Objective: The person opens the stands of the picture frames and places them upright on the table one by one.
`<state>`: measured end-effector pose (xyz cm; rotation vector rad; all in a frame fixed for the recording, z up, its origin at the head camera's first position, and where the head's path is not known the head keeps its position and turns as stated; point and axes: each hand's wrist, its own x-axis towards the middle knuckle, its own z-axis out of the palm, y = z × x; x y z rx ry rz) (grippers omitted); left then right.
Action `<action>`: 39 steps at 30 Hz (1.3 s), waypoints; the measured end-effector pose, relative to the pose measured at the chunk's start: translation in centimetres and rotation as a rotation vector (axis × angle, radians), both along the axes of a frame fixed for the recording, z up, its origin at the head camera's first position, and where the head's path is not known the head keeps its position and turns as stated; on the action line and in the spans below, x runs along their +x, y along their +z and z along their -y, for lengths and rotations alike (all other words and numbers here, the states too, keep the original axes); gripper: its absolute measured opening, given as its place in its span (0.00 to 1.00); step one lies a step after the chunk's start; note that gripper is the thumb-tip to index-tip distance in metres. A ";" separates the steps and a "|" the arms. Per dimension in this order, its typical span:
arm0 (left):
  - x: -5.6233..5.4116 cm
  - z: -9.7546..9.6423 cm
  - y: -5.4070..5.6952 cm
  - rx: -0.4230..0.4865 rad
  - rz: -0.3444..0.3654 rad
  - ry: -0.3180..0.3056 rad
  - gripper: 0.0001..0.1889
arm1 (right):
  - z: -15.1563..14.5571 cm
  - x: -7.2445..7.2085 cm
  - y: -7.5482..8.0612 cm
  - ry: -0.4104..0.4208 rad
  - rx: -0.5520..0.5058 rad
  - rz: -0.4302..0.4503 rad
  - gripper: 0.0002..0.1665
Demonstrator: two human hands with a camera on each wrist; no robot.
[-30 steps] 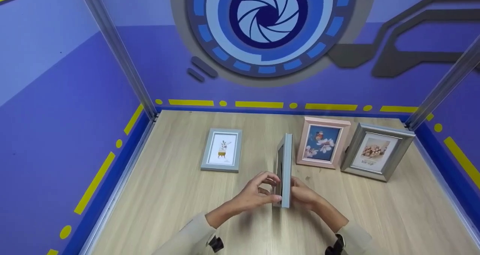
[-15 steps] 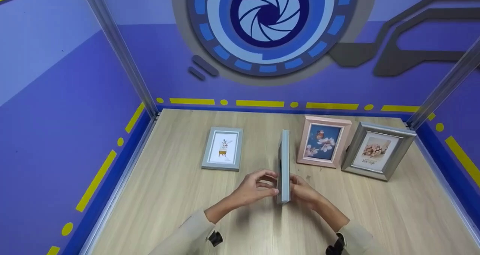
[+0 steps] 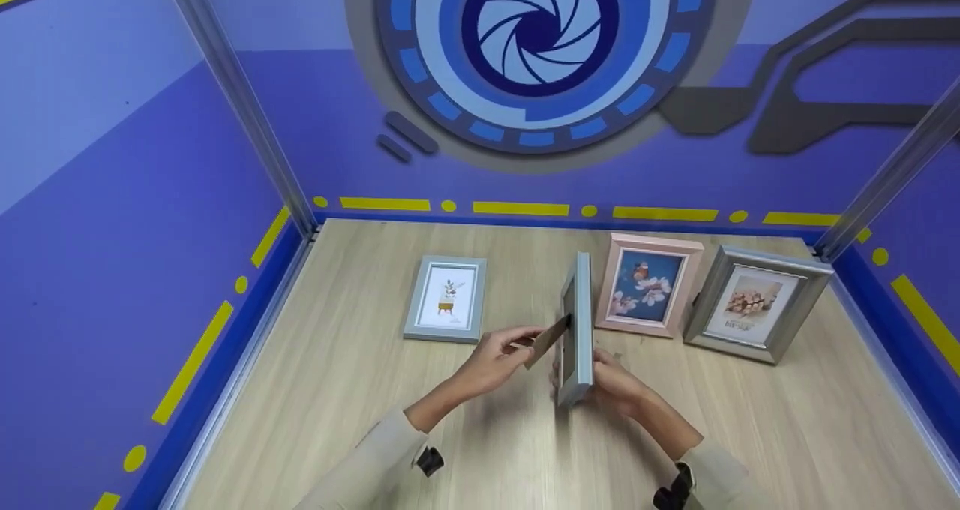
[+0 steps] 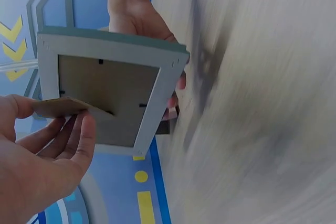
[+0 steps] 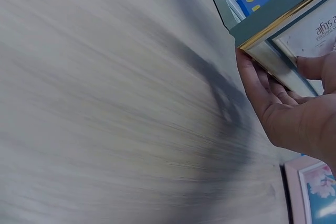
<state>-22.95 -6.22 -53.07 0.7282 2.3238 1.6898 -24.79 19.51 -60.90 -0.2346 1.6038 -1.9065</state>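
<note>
A picture frame (image 3: 585, 330) with a pale blue-green edge is held upright above the table, seen nearly edge-on in the head view. My right hand (image 3: 621, 387) grips its lower part from the right, with the thumb on the picture side and the other fingers around the edge in the right wrist view. My left hand (image 3: 489, 361) pinches the brown stand leg (image 4: 60, 107) between thumb and fingers. That leg sticks out at an angle from the brown backing board (image 4: 113, 82), which has small black tabs along its edges.
A grey-blue picture frame (image 3: 483, 300) stands or lies to the left; I cannot tell which. Behind my right hand are a pink frame (image 3: 603, 292) with a blossom picture and a silver frame (image 3: 795, 300). Purple-blue walls (image 3: 300, 90) enclose the wooden table (image 3: 360, 270).
My left hand has swung the stand leg out from the frame's back, moving slightly left and away. The held frame has turned a little, so more of its back shows.
</note>
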 end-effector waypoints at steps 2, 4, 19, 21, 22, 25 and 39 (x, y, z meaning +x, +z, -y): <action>-0.3 0.1 0.1 -0.031 -0.018 -0.003 0.21 | -0.1 -0.1 0.1 0.009 -0.006 0.006 0.37; -0.5 0.3 0.2 -0.054 -0.035 -0.013 0.22 | -0.2 -0.1 0.2 0.018 -0.003 0.011 0.39; 0.0 -0.8 0.5 -0.170 -0.308 0.059 0.23 | 0.2 -0.5 0.2 -0.106 0.145 -0.023 0.31; 0.2 -1.0 0.7 -0.214 -0.405 0.074 0.20 | 0.4 -0.6 0.2 -0.132 0.179 -0.042 0.32; 0.3 -1.1 0.8 -0.231 -0.429 0.078 0.17 | 0.4 -0.6 0.3 -0.151 0.201 -0.047 0.32; 0.6 -1.3 0.9 -0.269 -0.431 0.103 0.14 | 0.7 -0.7 0.3 -0.227 0.254 -0.056 0.32; 0.3 0.4 -0.7 -0.375 -0.234 0.236 0.32 | 2.0 -1.2 0.6 -0.476 0.355 -0.188 0.31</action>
